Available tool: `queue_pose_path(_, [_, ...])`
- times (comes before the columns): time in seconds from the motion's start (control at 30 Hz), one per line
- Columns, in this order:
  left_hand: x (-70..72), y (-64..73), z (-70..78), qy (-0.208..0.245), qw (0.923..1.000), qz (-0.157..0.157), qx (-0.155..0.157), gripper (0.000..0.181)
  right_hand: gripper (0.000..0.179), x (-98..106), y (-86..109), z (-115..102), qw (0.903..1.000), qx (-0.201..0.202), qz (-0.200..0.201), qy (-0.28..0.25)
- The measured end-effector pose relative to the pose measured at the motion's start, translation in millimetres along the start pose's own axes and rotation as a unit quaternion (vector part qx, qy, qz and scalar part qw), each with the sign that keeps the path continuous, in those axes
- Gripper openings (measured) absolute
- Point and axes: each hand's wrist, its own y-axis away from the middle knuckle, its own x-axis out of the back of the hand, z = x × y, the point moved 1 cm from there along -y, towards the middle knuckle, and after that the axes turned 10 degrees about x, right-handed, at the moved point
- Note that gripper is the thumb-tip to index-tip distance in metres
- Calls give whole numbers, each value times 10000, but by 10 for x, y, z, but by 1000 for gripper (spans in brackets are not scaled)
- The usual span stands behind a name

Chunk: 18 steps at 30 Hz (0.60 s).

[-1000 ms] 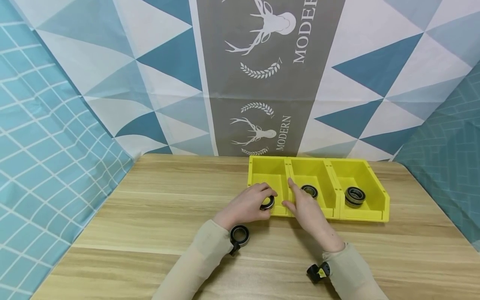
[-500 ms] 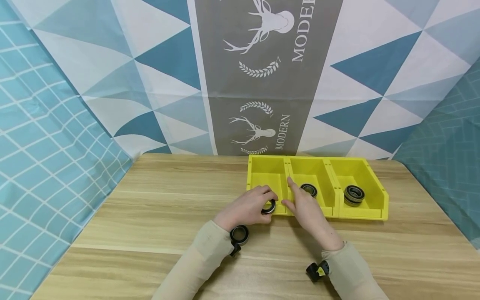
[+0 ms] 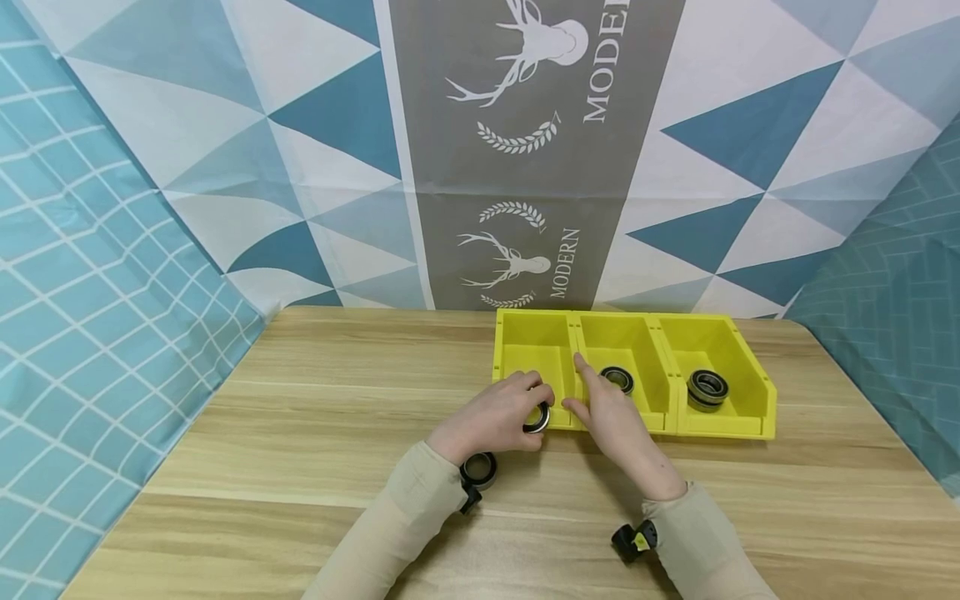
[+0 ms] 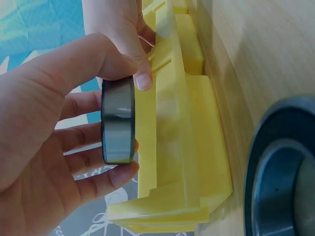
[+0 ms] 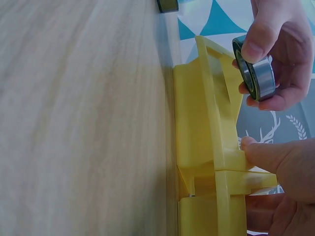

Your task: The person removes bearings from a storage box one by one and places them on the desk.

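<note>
My left hand [image 3: 495, 417] pinches a ball bearing [image 4: 118, 120] between thumb and fingers, above the front of the left yellow bin [image 3: 536, 332]. In the left wrist view the bearing stands on edge, its steel outer ring facing the camera. My right hand [image 3: 618, 425] rests at the divider between the left and middle bins, index finger straight and thumb [image 5: 266, 153] on the left bin's side. Its other fingers reach into the middle bin [image 3: 618, 333], partly hidden. Another bearing [image 3: 492, 472] lies on the table beside my left wrist.
Three yellow bins stand joined in a row near the table's back edge. One bearing [image 3: 627, 386] shows in the middle bin, and stacked bearings [image 3: 707, 402] sit in the right bin [image 3: 697, 337]. A patterned cloth wall [image 3: 337, 167] rises behind the wooden table [image 3: 337, 375].
My left hand has drawn the bearing slightly toward me and turned it a little. My right hand stays at the divider, and the other bearings have not moved.
</note>
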Motion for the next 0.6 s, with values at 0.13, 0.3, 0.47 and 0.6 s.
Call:
queue_pose_path(0.13, [4,6,7,-134,9999,-10,-9,38,67,0,0,1,10000,33,11,-1])
queue_pose_path(0.3, [9,22,21,-242,9997,-20,-23,38,68,-10,-1,3,10000,40,-12,-14])
queue_pose_path(0.47, [33,39,44,-241,9997,-62,-59,38,68,-21,-6,10,10000,30,-13,-14])
queue_pose_path(0.6, [51,44,69,-231,9996,-144,-50,38,68,-19,-7,19,10000,36,11,-19])
